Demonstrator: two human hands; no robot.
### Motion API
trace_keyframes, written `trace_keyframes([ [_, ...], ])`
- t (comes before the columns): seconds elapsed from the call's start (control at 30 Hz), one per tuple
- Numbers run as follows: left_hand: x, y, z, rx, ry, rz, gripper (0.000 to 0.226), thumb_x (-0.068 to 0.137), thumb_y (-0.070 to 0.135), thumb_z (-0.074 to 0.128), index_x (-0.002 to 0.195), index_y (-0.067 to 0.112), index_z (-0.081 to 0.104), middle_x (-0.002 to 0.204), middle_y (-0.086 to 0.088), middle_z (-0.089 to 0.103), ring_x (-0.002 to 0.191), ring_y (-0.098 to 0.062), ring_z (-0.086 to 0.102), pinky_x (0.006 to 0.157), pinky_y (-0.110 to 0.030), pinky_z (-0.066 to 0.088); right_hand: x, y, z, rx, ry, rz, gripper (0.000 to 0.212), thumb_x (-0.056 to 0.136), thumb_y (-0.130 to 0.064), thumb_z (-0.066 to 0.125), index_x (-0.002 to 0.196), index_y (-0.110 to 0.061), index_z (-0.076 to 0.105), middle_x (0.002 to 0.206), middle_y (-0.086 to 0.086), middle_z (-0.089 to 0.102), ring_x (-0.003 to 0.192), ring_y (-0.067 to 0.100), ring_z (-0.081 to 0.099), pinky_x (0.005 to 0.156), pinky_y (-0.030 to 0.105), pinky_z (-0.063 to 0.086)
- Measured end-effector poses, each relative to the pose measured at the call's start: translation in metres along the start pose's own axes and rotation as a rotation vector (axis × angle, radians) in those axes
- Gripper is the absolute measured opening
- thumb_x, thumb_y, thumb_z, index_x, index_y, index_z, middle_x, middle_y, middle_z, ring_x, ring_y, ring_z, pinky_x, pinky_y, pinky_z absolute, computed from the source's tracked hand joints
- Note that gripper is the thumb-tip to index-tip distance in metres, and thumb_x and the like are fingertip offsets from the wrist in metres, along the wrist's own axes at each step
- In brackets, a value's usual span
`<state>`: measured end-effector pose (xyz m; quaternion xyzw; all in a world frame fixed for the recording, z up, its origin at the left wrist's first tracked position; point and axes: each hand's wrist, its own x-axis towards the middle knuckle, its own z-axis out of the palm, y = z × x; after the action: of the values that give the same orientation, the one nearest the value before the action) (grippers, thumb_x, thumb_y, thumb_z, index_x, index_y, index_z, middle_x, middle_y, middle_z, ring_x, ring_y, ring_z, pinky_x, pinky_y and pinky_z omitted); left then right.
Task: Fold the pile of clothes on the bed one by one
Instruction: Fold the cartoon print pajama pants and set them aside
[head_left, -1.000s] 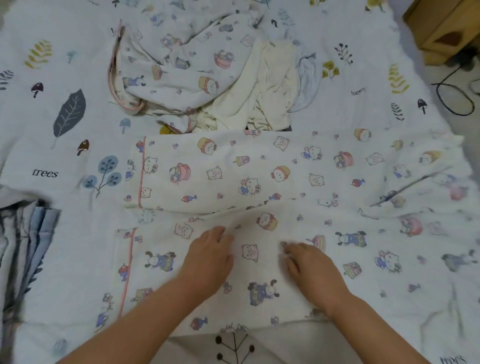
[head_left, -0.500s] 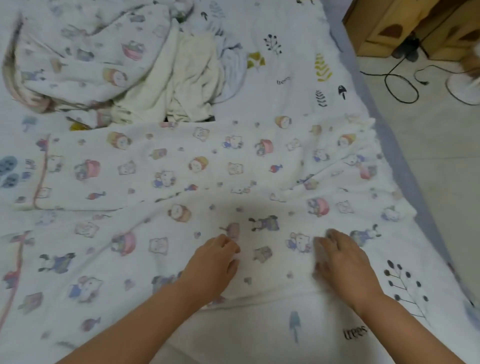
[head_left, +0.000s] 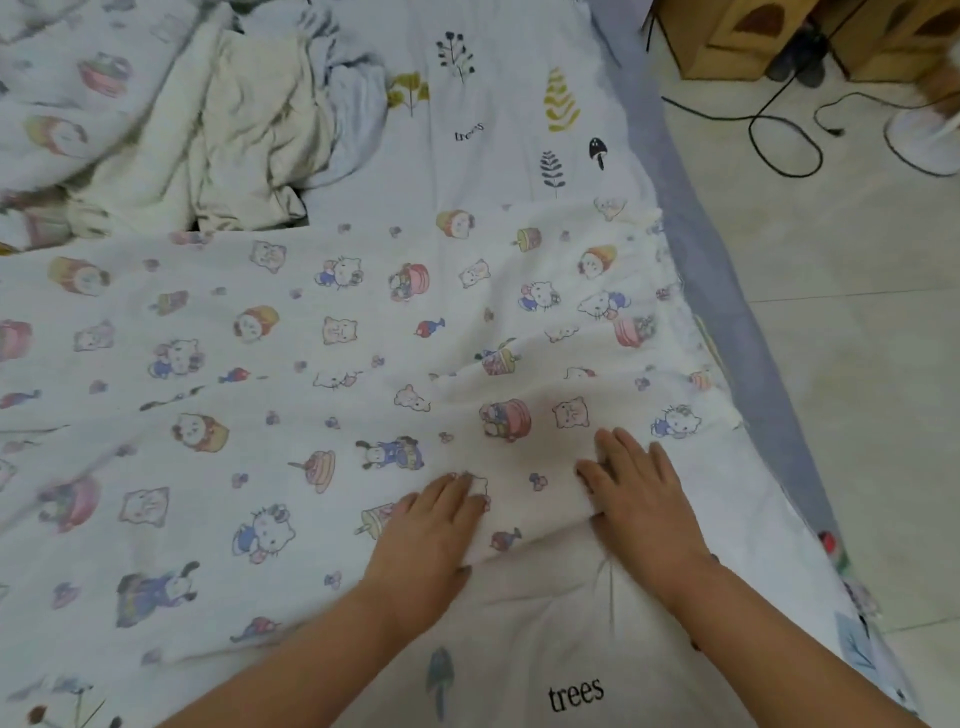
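The left hand (head_left: 423, 540) lies flat, fingers extended, palm down on the cartoon-print garment (head_left: 322, 364). The right hand (head_left: 641, 501) lies beside it, also flat and unclenched, pressing the garment's near edge. The garment is spread across the bedsheet (head_left: 493, 130). The pile of clothes (head_left: 208, 119) sits crumpled beyond it, at upper left.

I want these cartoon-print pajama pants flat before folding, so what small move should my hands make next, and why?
Probably slide both palms rightward toward the waistband end. The left hand and right hand lie flat on the near edge of the pajama pants, and ripples still show in the fabric just beyond the fingers, near the bed edge.
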<state>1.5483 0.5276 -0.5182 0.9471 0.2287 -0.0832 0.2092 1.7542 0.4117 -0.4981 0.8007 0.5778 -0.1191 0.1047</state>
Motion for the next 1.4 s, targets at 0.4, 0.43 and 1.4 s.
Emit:
trace_keyframes([
  [0.4, 0.019, -0.042, -0.113, -0.949, -0.223, -0.265, 0.029, 0.086, 0.030, 0.060, 0.070, 0.006, 0.060, 0.063, 0.000, 0.051, 0.058, -0.013, 0.043, 0.058, -0.023, 0.035, 0.026, 0.025, -0.109, 0.485, -0.231, 0.032, 0.025, 0.094, -0.031, 0.051, 0.070, -0.031, 0.045, 0.058, -0.008, 0.047, 0.050, 0.004, 0.041, 0.052, 0.017, 0.035],
  [0.43, 0.021, -0.046, -0.122, -0.992, -0.244, -0.267, 0.030, 0.084, 0.032, 0.061, 0.074, 0.004, 0.063, 0.065, -0.002, 0.055, 0.059, -0.016, 0.045, 0.058, -0.024, 0.037, 0.030, 0.028, -0.119, 0.556, -0.247, 0.051, 0.024, 0.091, -0.031, 0.056, 0.068, -0.032, 0.048, 0.058, -0.007, 0.050, 0.050, 0.004, 0.043, 0.053, 0.016, 0.036],
  [1.4, 0.148, -0.227, -0.154, -0.417, 0.153, -0.587, 0.022, 0.086, 0.023, 0.064, 0.069, 0.010, 0.059, 0.083, 0.005, 0.057, 0.084, -0.017, 0.051, 0.070, -0.026, 0.035, 0.225, 0.084, -0.115, 0.817, 0.179, 0.661, 0.010, 0.084, -0.010, 0.065, 0.092, -0.004, 0.063, 0.079, 0.010, 0.058, 0.072, 0.024, 0.052, 0.057, 0.028, 0.041],
])
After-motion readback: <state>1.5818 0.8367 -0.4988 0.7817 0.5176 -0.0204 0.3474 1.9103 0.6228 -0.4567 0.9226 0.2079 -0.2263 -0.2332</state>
